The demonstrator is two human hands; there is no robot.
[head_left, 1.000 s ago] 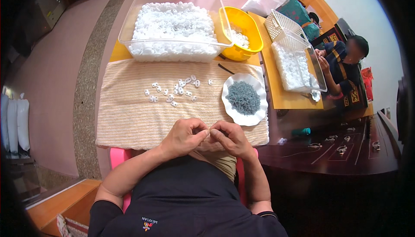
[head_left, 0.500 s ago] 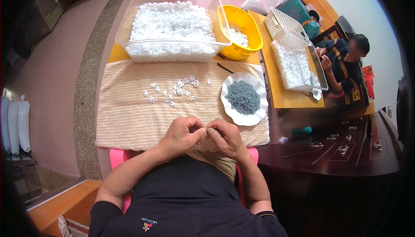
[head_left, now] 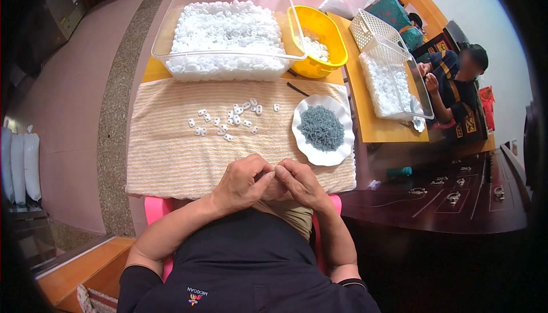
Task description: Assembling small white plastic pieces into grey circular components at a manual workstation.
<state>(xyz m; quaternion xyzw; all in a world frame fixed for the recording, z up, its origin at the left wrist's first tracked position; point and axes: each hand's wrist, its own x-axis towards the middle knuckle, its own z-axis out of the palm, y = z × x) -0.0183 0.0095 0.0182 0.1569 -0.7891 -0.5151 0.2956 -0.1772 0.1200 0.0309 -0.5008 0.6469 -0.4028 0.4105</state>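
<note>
My left hand (head_left: 244, 183) and my right hand (head_left: 301, 183) meet above the near edge of a striped beige towel (head_left: 165, 159). Thumb and fingers of each are pinched together, tips nearly touching; whatever they hold is too small or hidden to name. Beyond them, several small white plastic pieces with two dark-looking holes (head_left: 228, 137) lie scattered on the towel. To the right of these sits a white wavy-rimmed plate (head_left: 313, 157), heaped with small grey-blue pieces (head_left: 321, 128). A thin black strip (head_left: 297, 89) rests near the plate's far side.
A large clear bin (head_left: 228, 64) full of white pieces stands at the back, beside a yellow tub (head_left: 334, 41). At right, another person (head_left: 456, 79) works at a wooden table (head_left: 377, 133) with a clear bin (head_left: 419, 93) and a white basket (head_left: 365, 30). Dark wooden furniture (head_left: 434, 210) is close on my right.
My hands stay together in almost the same place, with slight shifts of the fingers. The pieces on the towel have not visibly moved.
</note>
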